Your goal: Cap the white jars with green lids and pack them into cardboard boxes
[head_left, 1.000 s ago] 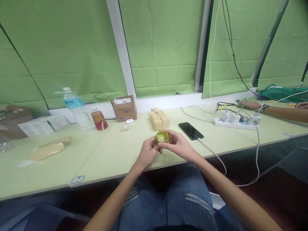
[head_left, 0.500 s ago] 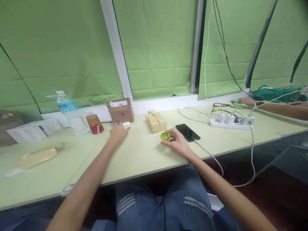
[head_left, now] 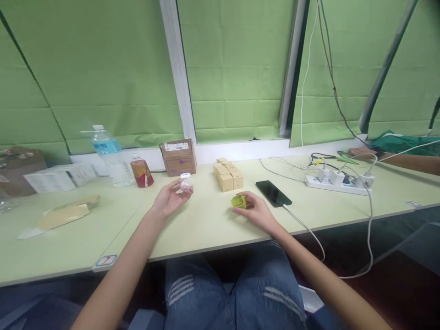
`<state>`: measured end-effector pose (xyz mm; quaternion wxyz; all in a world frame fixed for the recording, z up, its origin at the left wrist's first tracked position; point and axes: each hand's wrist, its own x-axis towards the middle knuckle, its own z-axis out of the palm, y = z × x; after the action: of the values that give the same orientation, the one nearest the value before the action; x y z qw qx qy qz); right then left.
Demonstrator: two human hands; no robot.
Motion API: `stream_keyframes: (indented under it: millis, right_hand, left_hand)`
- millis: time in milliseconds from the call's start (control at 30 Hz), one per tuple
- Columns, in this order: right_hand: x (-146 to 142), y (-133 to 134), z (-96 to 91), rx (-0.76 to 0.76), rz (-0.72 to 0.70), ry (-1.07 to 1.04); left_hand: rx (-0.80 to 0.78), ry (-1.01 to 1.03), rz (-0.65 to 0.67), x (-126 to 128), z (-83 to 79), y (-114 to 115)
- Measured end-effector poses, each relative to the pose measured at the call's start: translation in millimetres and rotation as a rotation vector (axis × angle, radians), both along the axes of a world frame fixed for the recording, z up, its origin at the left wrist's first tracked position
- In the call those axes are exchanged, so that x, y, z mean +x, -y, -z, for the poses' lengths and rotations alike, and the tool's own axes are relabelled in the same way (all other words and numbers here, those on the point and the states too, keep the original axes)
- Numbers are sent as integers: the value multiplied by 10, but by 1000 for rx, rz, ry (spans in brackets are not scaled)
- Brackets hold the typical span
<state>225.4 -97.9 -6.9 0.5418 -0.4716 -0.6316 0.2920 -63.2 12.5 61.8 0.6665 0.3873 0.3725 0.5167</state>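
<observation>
My left hand (head_left: pixel 170 198) is raised a little over the pale green desk (head_left: pixel 192 220), palm up, fingers pinched on a small clear plastic piece (head_left: pixel 184 185). A small white capsule-shaped item (head_left: pixel 185 175) lies just behind it, in front of a brown cardboard box (head_left: pixel 178 157). My right hand (head_left: pixel 256 211) rests on the desk and holds a small yellow-green case (head_left: pixel 238 201) on its side. A block of small tan boxes (head_left: pixel 228 174) stands behind the case.
A black phone (head_left: pixel 273 193) on a white cable lies right of my right hand. A power strip (head_left: pixel 335 182) with chargers sits farther right, beside another person's arm (head_left: pixel 398 160). A water bottle (head_left: pixel 110 156), a red drink bottle (head_left: pixel 140 170) and a flat tan packet (head_left: pixel 63 215) are on the left.
My left hand left the green case, reached to the cardboard box, and has come back lifted with the small clear piece. My right hand lowered the case to the desk.
</observation>
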Motion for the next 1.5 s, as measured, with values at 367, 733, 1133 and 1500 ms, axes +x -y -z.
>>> stream_keyframes:
  millis: [367,733,1133,1500]
  right_hand:
    - [-6,7,-6,-37,-35,-20]
    - [-14,4,15,-51,-45,-17]
    - [-15,6,8,-35,-57,-39]
    - [-17,-5,24,-38,-72,-45]
  left_hand:
    - [-313,660,-11,274,-24,374]
    - [-248,722,131,320,20,379]
    - [-126,357,-52,316,-10,346]
    - [494,-1308,-427,267,228,357]
